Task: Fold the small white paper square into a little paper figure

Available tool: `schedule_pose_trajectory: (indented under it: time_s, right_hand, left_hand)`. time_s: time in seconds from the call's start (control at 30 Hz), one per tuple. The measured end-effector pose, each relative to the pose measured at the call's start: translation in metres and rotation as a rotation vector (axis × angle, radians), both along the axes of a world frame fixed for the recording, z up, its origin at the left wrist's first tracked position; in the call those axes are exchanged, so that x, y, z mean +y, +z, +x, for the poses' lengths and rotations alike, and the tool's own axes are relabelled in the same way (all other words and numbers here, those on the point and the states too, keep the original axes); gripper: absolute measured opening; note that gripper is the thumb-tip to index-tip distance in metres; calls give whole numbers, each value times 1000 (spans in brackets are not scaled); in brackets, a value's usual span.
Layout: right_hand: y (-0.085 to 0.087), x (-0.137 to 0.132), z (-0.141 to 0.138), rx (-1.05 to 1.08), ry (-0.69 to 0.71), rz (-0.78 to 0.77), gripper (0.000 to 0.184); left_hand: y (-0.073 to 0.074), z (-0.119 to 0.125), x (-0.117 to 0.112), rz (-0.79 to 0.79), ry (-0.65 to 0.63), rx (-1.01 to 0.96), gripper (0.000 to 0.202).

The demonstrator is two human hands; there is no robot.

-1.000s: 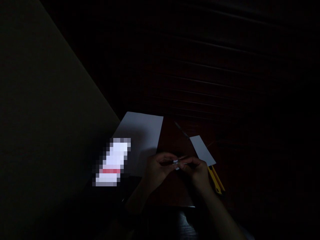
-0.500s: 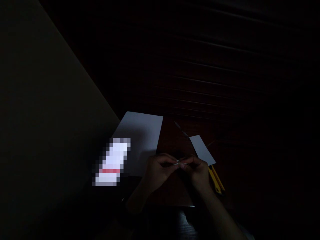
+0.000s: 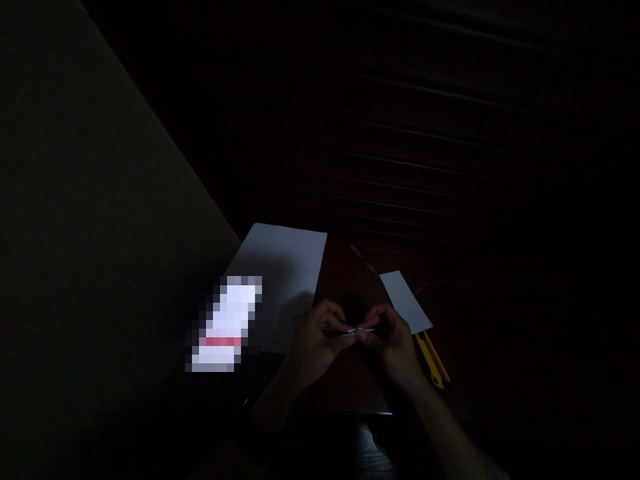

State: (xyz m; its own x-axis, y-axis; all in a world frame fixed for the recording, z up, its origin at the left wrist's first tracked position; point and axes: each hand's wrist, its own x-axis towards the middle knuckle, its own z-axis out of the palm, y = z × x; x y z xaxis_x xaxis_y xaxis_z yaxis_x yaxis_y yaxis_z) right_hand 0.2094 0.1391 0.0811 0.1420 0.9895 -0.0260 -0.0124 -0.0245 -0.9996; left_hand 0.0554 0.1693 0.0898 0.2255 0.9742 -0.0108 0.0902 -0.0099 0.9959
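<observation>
The scene is very dark. My left hand [image 3: 315,343] and my right hand [image 3: 393,340] meet above a dark reddish wooden table [image 3: 350,280]. Both pinch a small pale folded piece of paper [image 3: 357,331] between their fingertips, and it looks thin and flat. A white sheet of paper [image 3: 283,273] lies just left of my left hand. A smaller white paper strip [image 3: 404,300] lies just beyond my right hand.
A yellow utility knife [image 3: 431,360] lies right of my right hand, partly under the strip. A thin dark pen-like tool [image 3: 364,261] rests beyond the hands. A blurred-out bright patch [image 3: 225,323] sits at the left. A large pale surface [image 3: 90,233] fills the left side.
The fingers of both hands have shifted on the small paper piece, which now looks flatter and lower. The hands stay in the same place.
</observation>
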Motion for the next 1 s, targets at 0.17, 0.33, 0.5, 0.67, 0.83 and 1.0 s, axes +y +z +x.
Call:
schedule_pose_trajectory:
  time_s: [0.17,0.33,0.5,0.67,0.83,1.0]
  right_hand:
    - [1,-1,0,-73,-37,0,23]
    - [9,-2,6,-226,24,69,25]
    - [14,-2,7,-343,118,143,18]
    - [13,-2,5,-385,119,120,13]
    - [15,-1,8,-434,75,123,13]
    - [17,-1,7,-523,96,195,20]
  left_hand:
    - [-1,1,-2,2,36,37,18]
    - [2,2,-1,19,44,62,16]
    - [2,0,-2,82,30,107,16]
    - [3,-1,-3,140,-4,155,16]
    - [6,-10,4,51,-144,-72,21]
    - [5,-10,7,-277,-165,-123,18]
